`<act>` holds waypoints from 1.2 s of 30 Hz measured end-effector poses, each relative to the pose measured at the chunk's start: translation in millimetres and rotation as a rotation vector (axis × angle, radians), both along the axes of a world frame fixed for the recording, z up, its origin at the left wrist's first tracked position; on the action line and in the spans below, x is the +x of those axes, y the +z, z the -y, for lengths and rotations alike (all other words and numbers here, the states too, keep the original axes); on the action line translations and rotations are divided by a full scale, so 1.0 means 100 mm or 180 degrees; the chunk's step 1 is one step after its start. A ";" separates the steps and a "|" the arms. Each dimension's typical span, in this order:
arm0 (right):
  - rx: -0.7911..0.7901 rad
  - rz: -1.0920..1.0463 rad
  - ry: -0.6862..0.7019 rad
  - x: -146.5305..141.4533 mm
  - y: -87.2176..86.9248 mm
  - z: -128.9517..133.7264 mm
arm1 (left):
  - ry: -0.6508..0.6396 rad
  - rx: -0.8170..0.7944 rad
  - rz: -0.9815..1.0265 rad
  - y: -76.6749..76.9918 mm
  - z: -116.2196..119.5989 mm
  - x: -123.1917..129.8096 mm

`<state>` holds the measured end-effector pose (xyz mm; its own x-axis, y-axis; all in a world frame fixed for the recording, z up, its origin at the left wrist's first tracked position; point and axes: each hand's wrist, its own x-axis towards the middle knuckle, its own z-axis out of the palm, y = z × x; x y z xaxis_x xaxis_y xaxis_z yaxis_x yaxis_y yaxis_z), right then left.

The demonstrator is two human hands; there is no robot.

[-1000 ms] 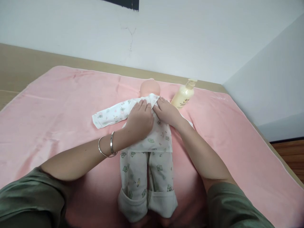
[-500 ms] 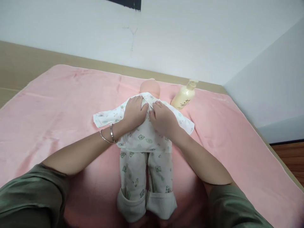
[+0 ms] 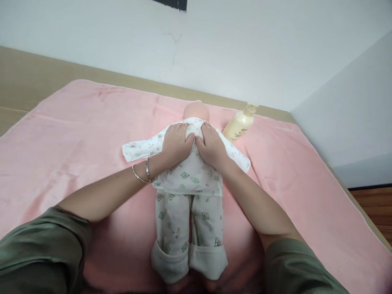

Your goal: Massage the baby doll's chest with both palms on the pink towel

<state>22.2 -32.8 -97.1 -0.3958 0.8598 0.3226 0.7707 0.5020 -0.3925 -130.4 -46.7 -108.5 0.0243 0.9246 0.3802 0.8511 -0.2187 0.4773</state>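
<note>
A baby doll dressed in a white printed top (image 3: 199, 177) and matching trousers (image 3: 174, 220) lies with its bald head (image 3: 196, 111) away from me. Its sleeves stretch out to both sides, and the trouser legs are turned up in thick cuffs. My left hand (image 3: 177, 143) lies flat on the upper left of the top, fingers toward the collar. On the upper right, my right hand (image 3: 212, 145) rests the same way. Both thumbs point inward and nearly meet. Neither hand grips anything. The doll's face does not show.
A pink sheet (image 3: 101, 118) with some creases spreads under the doll over a light wooden surface (image 3: 27, 73). To the right of the doll's head, a pale yellow pump bottle (image 3: 240, 124) leans at a tilt in the view. White walls (image 3: 245, 49) rise behind and at right.
My right hand's fingers have moved from the middle of the collar outward to the right and now lie flat. My left hand has stayed nearly in place. The whole view has shifted slightly.
</note>
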 end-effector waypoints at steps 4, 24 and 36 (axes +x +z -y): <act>0.0027 0.0029 -0.0011 -0.01 0.00 0.00 | 0.0021 0.0020 0.0044 0.00 0.00 0.00; -0.0023 0.0075 -0.0023 -0.02 0.02 0.00 | 0.0024 -0.0046 0.0066 0.02 0.01 0.00; -0.0238 -0.0069 0.0093 0.07 0.04 -0.12 | -0.0084 0.0175 -0.0174 0.05 0.06 0.01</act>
<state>28.8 -21.3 -93.4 -0.4147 0.8700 0.2668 0.7471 0.4929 -0.4461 -129.6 -52.9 -103.3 0.0704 0.9011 0.4278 0.8692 -0.2658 0.4169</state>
